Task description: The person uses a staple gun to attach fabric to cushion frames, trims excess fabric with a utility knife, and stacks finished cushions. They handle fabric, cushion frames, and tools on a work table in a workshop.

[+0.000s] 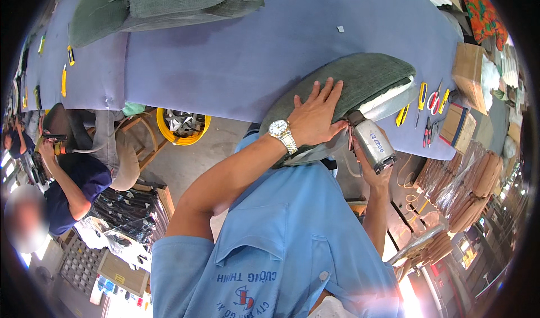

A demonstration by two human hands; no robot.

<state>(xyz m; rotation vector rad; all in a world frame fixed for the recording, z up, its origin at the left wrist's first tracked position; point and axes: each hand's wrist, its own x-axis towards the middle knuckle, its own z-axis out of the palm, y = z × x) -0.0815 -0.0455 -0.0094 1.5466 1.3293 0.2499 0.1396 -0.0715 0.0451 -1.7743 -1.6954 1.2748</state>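
Observation:
A dark green upholstered cushion rests on the near edge of the table, up against my body, with a white strip showing along its right edge. My left hand, wearing a metal wristwatch, lies flat on the fabric with fingers spread. Its thumb reaches close to the nose of a staple gun. My right hand is wrapped around that staple gun, partly hidden behind its silver body. The tool's nose is at the cushion's right edge; whether it touches the fabric I cannot tell.
Scissors, pliers and several yellow cutters lie right of the cushion on the blue table. Another green upholstered piece sits at the far left. Below stands a yellow bucket of scraps. A co-worker is at left.

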